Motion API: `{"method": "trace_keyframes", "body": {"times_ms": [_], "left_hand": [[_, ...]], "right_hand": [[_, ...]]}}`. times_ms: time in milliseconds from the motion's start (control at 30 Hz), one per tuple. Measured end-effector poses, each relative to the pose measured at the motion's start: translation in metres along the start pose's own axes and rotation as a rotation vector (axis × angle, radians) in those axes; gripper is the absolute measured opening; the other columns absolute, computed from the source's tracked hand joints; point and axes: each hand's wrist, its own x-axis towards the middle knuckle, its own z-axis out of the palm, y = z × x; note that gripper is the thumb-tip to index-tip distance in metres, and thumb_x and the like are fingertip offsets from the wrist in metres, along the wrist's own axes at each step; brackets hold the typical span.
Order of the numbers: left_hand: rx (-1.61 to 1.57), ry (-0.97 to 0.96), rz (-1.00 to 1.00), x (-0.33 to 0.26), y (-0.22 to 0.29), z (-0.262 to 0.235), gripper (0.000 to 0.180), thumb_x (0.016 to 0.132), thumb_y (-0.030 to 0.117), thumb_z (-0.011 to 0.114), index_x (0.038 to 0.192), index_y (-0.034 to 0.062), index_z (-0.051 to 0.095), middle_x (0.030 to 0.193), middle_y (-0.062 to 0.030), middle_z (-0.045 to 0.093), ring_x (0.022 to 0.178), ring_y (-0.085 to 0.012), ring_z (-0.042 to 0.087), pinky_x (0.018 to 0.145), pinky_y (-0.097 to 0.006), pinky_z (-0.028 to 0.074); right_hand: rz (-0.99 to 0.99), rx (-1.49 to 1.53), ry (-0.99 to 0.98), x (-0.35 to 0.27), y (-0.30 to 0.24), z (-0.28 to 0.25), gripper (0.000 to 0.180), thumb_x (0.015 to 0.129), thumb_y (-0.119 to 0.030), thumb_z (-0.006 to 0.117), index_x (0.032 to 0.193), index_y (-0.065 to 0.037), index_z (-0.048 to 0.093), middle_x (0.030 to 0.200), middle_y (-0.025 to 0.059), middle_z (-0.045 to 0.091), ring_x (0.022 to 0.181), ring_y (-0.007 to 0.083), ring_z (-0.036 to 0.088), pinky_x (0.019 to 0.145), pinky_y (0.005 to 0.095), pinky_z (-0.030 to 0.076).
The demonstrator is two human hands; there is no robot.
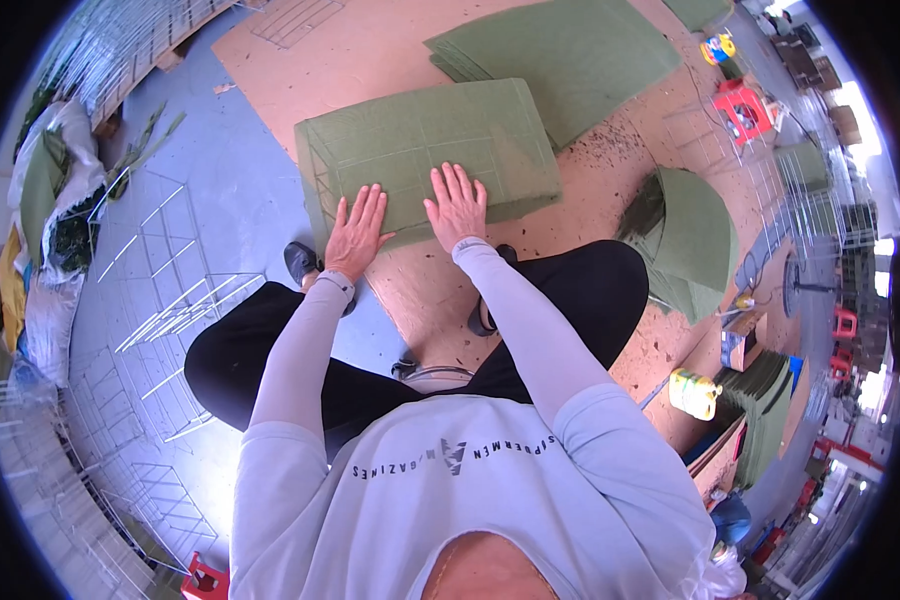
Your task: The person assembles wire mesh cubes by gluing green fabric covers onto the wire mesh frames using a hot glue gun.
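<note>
While both my left hand (356, 232) and right hand (457, 205) press flat, fingers spread wide, the green fabric-covered wire frame (425, 150) hides its underside. A yellow jug (695, 392) sits right.

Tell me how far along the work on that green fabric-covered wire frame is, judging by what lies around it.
Done, apparently: the green fabric already wraps the wire frame, its grid showing through. In hand: the left hand and right hand press flat on its near edge, on the brown board. Left, likely: bare white wire frames lie on the floor, and green fabric sheets are stacked beyond.
</note>
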Motion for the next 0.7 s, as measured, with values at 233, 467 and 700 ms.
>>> {"method": "trace_keyframes", "body": {"times_ms": [233,467,700], "left_hand": [[-0.058,0.021,-0.016,-0.008,0.000,-0.003,0.076,0.083,0.052,0.051,0.141,0.0061,0.031,0.148,-0.0075,0.028,0.137,-0.0232,0.025,0.110,-0.049,0.022],[-0.434,0.192,-0.753,-0.039,-0.001,-0.012,0.092,0.077,0.053,0.064,0.139,-0.0045,0.027,0.140,-0.0234,0.036,0.132,-0.0313,0.033,0.107,-0.045,0.028],[-1.471,0.292,-1.090,-0.054,-0.013,0.031,0.038,0.082,0.021,0.071,0.107,-0.0064,0.062,0.096,-0.0084,0.066,0.083,-0.0138,0.060,0.075,-0.027,0.046]], "right_hand": [[-0.008,0.006,-0.059,-0.001,0.008,-0.005,0.060,0.088,-0.041,0.052,0.138,-0.012,0.037,0.145,0.0076,0.034,0.136,0.0233,0.027,0.107,0.0487,0.021],[0.228,-0.125,-0.002,-0.003,0.079,-0.019,0.065,0.089,-0.046,0.049,0.141,-0.010,0.032,0.148,0.0105,0.029,0.136,0.0246,0.027,0.105,0.0478,0.024],[0.843,0.121,0.244,0.009,0.141,-0.011,0.052,0.089,-0.042,0.051,0.126,-0.005,0.051,0.126,0.0150,0.055,0.113,0.0286,0.052,0.091,0.0464,0.039]]}}
